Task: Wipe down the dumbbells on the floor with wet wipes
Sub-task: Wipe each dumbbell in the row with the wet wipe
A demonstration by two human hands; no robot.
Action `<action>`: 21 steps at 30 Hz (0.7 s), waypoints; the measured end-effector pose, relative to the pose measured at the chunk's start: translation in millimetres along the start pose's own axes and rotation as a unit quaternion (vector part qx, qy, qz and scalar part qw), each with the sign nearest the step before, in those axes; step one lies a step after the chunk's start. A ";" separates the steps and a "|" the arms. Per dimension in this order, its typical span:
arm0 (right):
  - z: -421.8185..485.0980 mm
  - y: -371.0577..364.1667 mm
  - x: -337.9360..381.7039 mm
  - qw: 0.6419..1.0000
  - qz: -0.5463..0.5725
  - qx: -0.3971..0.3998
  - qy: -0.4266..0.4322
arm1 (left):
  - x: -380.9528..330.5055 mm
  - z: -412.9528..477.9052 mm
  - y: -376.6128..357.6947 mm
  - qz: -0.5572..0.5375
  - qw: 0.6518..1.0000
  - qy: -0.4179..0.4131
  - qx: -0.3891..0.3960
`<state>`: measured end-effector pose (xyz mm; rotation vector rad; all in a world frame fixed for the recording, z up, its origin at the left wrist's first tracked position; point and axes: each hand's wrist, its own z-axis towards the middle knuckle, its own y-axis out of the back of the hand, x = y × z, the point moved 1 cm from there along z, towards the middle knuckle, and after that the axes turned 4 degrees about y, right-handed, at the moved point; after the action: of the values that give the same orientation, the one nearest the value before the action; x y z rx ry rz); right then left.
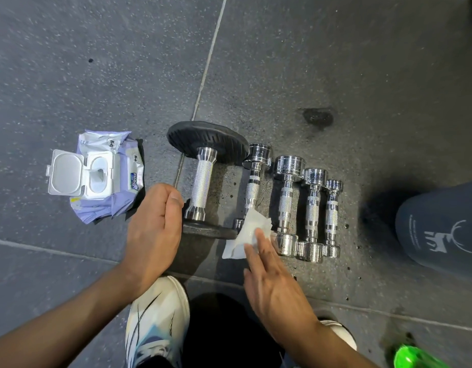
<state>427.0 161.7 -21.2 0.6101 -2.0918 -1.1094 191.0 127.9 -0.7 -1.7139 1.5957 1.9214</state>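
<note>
Five dumbbells (285, 205) are lying on the speckled dark floor (335, 62); the right hand (272, 285) is pressing a wipe (252, 232) open-fingered, the left hand (155, 227) hovering loosely open.

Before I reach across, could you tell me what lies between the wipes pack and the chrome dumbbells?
In the head view, the black-plated dumbbell.

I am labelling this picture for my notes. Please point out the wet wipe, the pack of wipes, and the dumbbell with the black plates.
wet wipe (247, 231): head view, on the middle of the white sheet.
pack of wipes (97, 172): head view, on the open dispenser.
black-plate dumbbell (202, 181): head view, on the knurled handle.
</note>
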 end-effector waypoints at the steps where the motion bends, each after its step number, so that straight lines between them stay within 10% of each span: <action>1: 3.2 3.8 3.0 1.000 0.014 -0.002 -0.010 | 0.0 0.4 0.0 -0.001 1.000 -0.001 0.000; 17: 16.9 42.7 25.2 0.984 0.012 0.171 -0.043 | -1.2 0.7 1.5 -0.017 1.000 0.002 -0.002; 21: 20.2 20.2 10.3 0.997 -0.070 -0.005 0.002 | 0.3 0.0 1.3 -0.017 1.000 0.005 -0.002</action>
<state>403.4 176.1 -8.6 0.7648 -2.0640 -1.1937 190.0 127.1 -0.2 -1.7430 1.5562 1.9050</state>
